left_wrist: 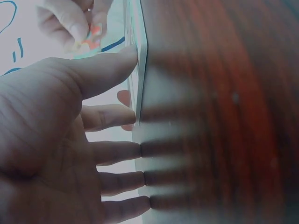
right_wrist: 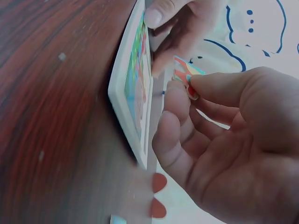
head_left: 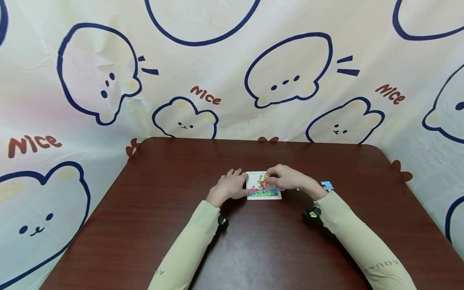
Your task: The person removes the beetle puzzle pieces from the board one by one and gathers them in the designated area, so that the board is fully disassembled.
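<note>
A small jigsaw board (head_left: 264,198) with a white frame and a colourful picture lies flat on the table. At its left edge my left hand (head_left: 230,186) rests with fingers extended; the thumb (left_wrist: 107,70) touches the frame and the other fingertips meet the tabletop. Above the board, my right hand (head_left: 288,178) pinches a jigsaw piece (right_wrist: 181,70) between thumb and index finger. That piece shows red, orange and pale blue, and looks tilted and raised off the board in the right wrist view. The fingers cover part of the board's picture in the head view.
A loose blue jigsaw piece (head_left: 327,185) lies on the brown table (head_left: 174,225), just beyond the right wrist. Dark wrist cameras (head_left: 312,213) sit under both forearms. A cloth printed with cartoon bears (head_left: 232,72) hangs behind the table.
</note>
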`<state>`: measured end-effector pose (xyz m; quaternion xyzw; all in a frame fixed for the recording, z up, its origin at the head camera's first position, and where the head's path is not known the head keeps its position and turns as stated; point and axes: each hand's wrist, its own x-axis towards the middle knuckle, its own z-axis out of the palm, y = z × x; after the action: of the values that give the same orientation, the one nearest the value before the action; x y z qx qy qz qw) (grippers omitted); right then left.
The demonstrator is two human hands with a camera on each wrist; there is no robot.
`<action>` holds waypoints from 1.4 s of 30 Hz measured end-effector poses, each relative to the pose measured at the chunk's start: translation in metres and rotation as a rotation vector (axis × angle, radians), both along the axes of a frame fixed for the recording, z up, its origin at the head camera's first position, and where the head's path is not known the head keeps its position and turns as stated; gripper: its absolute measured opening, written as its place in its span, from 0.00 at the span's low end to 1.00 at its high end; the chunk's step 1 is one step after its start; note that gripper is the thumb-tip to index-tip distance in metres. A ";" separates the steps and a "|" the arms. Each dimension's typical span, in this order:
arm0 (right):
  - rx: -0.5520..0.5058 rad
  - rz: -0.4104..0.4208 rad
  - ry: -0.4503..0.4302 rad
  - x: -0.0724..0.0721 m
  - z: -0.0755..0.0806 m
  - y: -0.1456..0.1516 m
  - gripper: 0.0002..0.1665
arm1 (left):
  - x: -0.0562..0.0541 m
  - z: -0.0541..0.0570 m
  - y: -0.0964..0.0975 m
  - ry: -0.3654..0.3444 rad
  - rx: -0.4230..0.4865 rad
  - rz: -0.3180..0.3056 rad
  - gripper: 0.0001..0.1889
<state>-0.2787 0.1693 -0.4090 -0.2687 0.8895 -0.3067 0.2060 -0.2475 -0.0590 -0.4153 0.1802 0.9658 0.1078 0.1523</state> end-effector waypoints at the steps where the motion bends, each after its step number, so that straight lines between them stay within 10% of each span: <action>1: -0.003 -0.007 -0.009 0.001 0.000 0.003 0.10 | 0.000 0.000 0.000 0.000 -0.001 0.001 0.27; 12: -0.090 -0.033 -0.059 0.008 0.003 0.037 0.07 | 0.001 0.000 0.000 0.017 -0.010 -0.012 0.28; 42: 0.068 0.027 -0.143 0.020 -0.007 0.100 0.05 | 0.001 0.000 0.000 0.015 -0.005 -0.009 0.29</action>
<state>-0.2584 0.2695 -0.4158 -0.2509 0.8788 -0.2919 0.2822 -0.2463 -0.0586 -0.4157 0.1849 0.9663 0.1036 0.1461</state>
